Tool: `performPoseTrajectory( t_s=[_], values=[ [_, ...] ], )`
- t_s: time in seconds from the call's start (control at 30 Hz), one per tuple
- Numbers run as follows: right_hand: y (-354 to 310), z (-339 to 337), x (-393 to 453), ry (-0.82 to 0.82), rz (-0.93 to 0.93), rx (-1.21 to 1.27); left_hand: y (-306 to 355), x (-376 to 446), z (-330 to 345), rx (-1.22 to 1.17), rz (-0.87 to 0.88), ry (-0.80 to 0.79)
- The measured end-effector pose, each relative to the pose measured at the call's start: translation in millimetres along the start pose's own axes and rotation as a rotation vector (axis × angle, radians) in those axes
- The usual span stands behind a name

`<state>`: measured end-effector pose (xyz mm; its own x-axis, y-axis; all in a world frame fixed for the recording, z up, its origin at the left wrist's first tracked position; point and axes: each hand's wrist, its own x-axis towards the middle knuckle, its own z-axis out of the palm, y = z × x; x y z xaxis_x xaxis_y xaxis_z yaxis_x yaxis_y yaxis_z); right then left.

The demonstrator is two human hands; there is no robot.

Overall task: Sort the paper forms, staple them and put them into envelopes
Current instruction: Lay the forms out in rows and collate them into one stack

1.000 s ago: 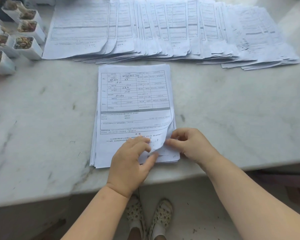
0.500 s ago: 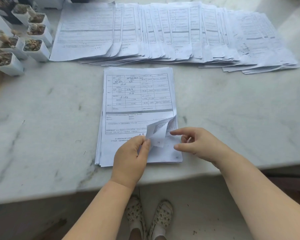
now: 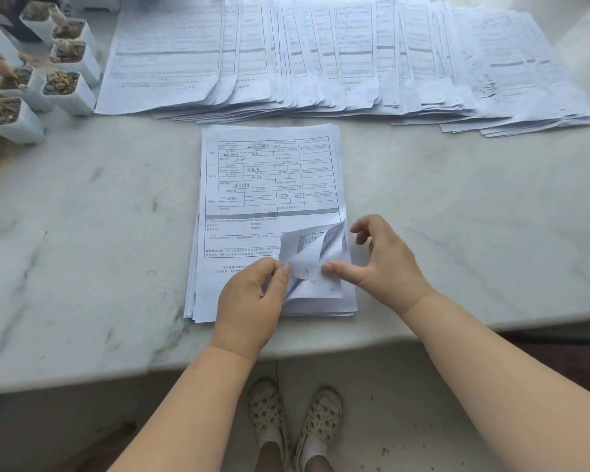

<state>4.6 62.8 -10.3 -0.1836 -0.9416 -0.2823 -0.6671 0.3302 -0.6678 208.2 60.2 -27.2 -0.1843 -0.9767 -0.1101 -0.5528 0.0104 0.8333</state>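
We stand at the near edge of a pale marble surface (image 3: 457, 206), with a stack of paper forms (image 3: 269, 185) lying square in front of us, its bottom edge close to that near edge. Our left hand (image 3: 252, 301) rests on the lower part of the stack and pinches the turned-up lower right corner (image 3: 305, 257) of the top sheets between thumb and forefinger; a handwritten number shows on the lifted flap. Our right hand (image 3: 385, 260) sits just beside that corner, its thumb touching the flap's right edge while the other fingers hover loosely curled above the paper, gripping nothing.

Along the far edge, a long fan of overlapping forms (image 3: 338, 56) spreads from left to right, well apart from the stack but directly behind it. At the far left corner a cluster of small white plant pots (image 3: 65, 86) stands just beside the fan's left end. A couple of loose staples (image 3: 151, 272) lie on the bare marble left of the stack. Below the surface's near edge we see two feet in patterned slippers (image 3: 295, 417) on the floor.
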Motion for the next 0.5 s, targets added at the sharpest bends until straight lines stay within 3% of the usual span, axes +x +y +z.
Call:
performPoseTrajectory(
  t_s=[0.2,0.23,0.33,0.37,0.5],
  values=[
    [-7.2,-6.5,-10.3,-0.355,0.152,0.388,1.9,-0.4,-0.8,-0.03,-0.011,-0.008],
    [-3.4,-5.7,-10.3,-0.353,0.092,0.295,1.8,-0.3,-1.1,-0.037,-0.014,-0.011],
    [12.8,-6.0,-4.9,-0.248,-0.235,-0.328,1.7,0.5,-1.8,-0.031,-0.021,-0.013],
    [17.0,-6.0,-2.3,-0.241,-0.301,-0.402,1.6,0.7,-1.8,-0.026,-0.02,-0.013],
    [16.6,-1.7,8.8,-0.159,-0.294,-0.263,1.1,-0.2,-2.2,-0.027,-0.011,-0.039]
  ],
)
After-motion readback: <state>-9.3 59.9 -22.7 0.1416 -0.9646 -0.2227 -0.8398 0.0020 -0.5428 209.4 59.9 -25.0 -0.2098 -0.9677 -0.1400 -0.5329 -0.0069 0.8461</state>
